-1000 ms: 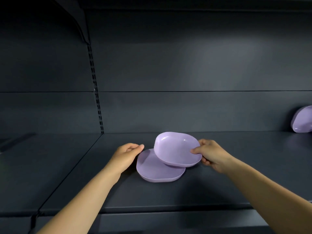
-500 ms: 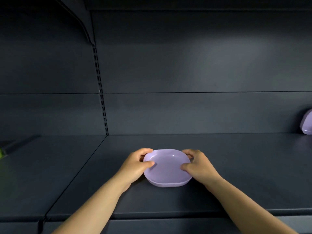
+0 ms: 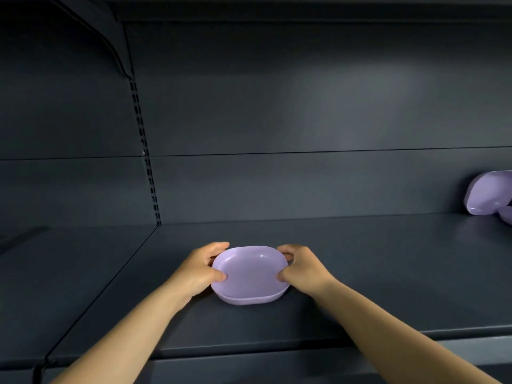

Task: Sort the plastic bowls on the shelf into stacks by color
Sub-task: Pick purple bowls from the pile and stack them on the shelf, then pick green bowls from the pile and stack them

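We grip the stacked purple bowls (image 3: 249, 275) near the front edge of the shelf (image 3: 360, 259): left hand (image 3: 199, 268) and right hand (image 3: 302, 268) each pinch the rim, thumb inside, fingers curled outside. More purple bowls (image 3: 489, 196) lean at the shelf's right rear.

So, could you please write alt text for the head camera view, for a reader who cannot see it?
Two bare hands, left hand and right hand, grip opposite sides of a nested stack of purple bowls resting on a dark shelf. More purple bowls lean against the back panel at the far right edge.
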`<state>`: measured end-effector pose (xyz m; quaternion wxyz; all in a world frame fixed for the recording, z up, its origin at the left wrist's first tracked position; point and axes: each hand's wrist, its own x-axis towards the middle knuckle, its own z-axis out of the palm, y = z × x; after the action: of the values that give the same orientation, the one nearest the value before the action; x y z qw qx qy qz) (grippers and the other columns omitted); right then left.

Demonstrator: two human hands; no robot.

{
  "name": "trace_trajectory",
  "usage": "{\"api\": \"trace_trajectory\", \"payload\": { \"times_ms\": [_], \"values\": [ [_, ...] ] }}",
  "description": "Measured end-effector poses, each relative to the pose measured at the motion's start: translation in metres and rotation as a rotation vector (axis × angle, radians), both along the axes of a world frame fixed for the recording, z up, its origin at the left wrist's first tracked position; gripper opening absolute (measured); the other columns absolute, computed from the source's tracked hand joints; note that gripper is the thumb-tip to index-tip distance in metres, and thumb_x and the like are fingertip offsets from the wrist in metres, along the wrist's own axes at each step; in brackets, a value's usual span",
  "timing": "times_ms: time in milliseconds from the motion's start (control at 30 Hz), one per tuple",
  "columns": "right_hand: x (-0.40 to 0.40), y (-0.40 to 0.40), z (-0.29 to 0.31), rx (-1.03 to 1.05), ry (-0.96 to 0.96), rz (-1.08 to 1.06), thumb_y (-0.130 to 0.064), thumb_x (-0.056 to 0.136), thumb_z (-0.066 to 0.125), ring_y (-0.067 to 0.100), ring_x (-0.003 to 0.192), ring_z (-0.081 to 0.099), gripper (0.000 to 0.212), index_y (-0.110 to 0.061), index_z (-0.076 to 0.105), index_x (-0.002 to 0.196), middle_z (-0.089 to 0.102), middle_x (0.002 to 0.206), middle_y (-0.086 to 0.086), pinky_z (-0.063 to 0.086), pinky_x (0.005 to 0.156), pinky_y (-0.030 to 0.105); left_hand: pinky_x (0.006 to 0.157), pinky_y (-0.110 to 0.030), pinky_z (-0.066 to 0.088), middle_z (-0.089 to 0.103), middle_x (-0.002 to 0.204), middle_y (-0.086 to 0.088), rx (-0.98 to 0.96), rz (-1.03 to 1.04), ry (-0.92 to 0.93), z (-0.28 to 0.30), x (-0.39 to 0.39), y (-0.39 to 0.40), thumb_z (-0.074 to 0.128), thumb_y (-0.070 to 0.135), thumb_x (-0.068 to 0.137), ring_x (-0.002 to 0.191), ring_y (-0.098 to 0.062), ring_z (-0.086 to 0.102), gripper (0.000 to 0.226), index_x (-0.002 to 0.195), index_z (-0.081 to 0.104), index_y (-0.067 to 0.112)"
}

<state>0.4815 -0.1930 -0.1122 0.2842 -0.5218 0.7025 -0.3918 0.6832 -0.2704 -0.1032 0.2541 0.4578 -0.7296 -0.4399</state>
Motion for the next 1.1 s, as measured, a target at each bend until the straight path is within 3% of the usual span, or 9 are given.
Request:
{"api": "trace_trajectory", "payload": {
  "times_ms": [67, 133, 200, 333, 467, 600, 733, 967, 1100],
  "values": [
    [-0.004, 0.001, 0.004, 0.009, -0.02, 0.016, 0.0, 0.069, 0.064, 0.018, 0.082, 0.055, 0.042, -0.002, 0.061, 0.111, 0.062, 0.092, 0.005, 0.04, 0.072, 0.025, 0.097, -0.023, 0.035, 0.049, 0.138, -0.001, 0.017, -0.018, -0.064, 0.006, -0.003, 0.001, 0.06, -0.013, 0.078, 0.12, -0.012, 0.047, 0.071, 0.141, 0.041, 0.014],
    [-0.014, 0.007, 0.015, -0.001, -0.039, 0.002, -0.01, 0.077, 0.071, 0.016, 0.096, 0.055, 0.058, -0.009, 0.051, 0.131, 0.058, 0.11, 0.005, 0.038, 0.081, 0.021, 0.1, -0.022, 0.034, 0.047, 0.141, -0.001, -0.018, -0.019, -0.15, 0.015, -0.008, 0.0, 0.06, -0.008, 0.081, 0.127, -0.013, 0.045, 0.066, 0.141, 0.041, 0.013],
    [-0.036, 0.016, 0.03, -0.073, 0.016, -0.024, -0.02, 0.081, 0.072, 0.013, 0.095, 0.054, 0.057, -0.013, 0.05, 0.133, 0.054, 0.109, 0.0, 0.039, 0.08, 0.02, 0.102, -0.024, 0.034, 0.047, 0.141, 0.0, -0.128, 0.005, -0.234, 0.029, -0.022, 0.001, 0.061, 0.001, 0.085, 0.129, -0.013, 0.044, 0.058, 0.138, 0.044, 0.015],
    [-0.112, 0.047, 0.06, -0.161, 0.358, -0.064, -0.029, 0.082, 0.07, 0.011, 0.093, 0.052, 0.048, -0.019, 0.054, 0.126, 0.054, 0.116, 0.0, 0.04, 0.084, 0.021, 0.095, -0.022, 0.036, 0.052, 0.136, 0.0, -0.33, -0.017, -0.28, 0.061, -0.089, 0.013, 0.063, 0.012, 0.087, 0.125, -0.015, 0.048, 0.044, 0.129, 0.053, 0.018],
    [-0.205, 0.096, 0.083, -0.13, 0.78, -0.063, -0.036, 0.085, 0.065, 0.022, 0.122, 0.042, 0.051, -0.018, 0.05, 0.13, 0.048, 0.128, 0.002, 0.039, 0.099, 0.031, 0.097, -0.024, 0.036, 0.048, 0.136, 0.002, -0.451, -0.074, -0.354, 0.083, -0.19, 0.041, 0.061, 0.023, 0.089, 0.122, -0.015, 0.048, 0.042, 0.129, 0.051, 0.024],
    [-0.295, 0.149, 0.095, -0.056, 1.009, -0.094, -0.041, 0.087, 0.058, 0.024, 0.122, 0.038, 0.053, -0.019, 0.045, 0.134, 0.045, 0.127, 0.002, 0.04, 0.096, 0.035, 0.104, -0.029, 0.033, 0.039, 0.144, 0.001, -0.519, -0.124, -0.413, 0.093, -0.3, 0.087, 0.057, 0.026, 0.091, 0.132, -0.017, 0.039, 0.044, 0.134, 0.046, 0.024],
    [-0.369, 0.196, 0.103, -0.006, 1.089, -0.121, -0.041, 0.088, 0.056, 0.024, 0.123, 0.037, 0.053, -0.019, 0.044, 0.135, 0.044, 0.131, 0.003, 0.04, 0.095, 0.036, 0.105, -0.03, 0.032, 0.038, 0.145, -0.001, -0.545, -0.176, -0.413, 0.096, -0.395, 0.133, 0.056, 0.024, 0.091, 0.135, -0.018, 0.034, 0.045, 0.134, 0.046, 0.022],
    [-0.464, 0.275, 0.116, -0.035, 1.092, -0.206, -0.037, 0.087, 0.055, 0.026, 0.119, 0.041, 0.047, -0.02, 0.048, 0.131, 0.048, 0.128, 0.004, 0.04, 0.096, 0.036, 0.088, -0.023, 0.034, 0.042, 0.139, -0.002, -0.507, -0.243, -0.385, 0.106, -0.505, 0.197, 0.057, 0.021, 0.09, 0.124, -0.02, 0.045, 0.045, 0.134, 0.047, 0.018],
    [-0.51, 0.314, 0.119, -0.007, 1.033, -0.279, -0.036, 0.085, 0.06, 0.025, 0.12, 0.04, 0.05, -0.02, 0.048, 0.131, 0.047, 0.127, 0.004, 0.039, 0.096, 0.034, 0.073, -0.023, 0.036, 0.049, 0.102, 0.003, -0.461, -0.275, -0.356, 0.112, -0.545, 0.22, 0.057, 0.019, 0.089, 0.097, -0.023, 0.047, 0.024, 0.113, 0.054, 0.021]
  ]
}}
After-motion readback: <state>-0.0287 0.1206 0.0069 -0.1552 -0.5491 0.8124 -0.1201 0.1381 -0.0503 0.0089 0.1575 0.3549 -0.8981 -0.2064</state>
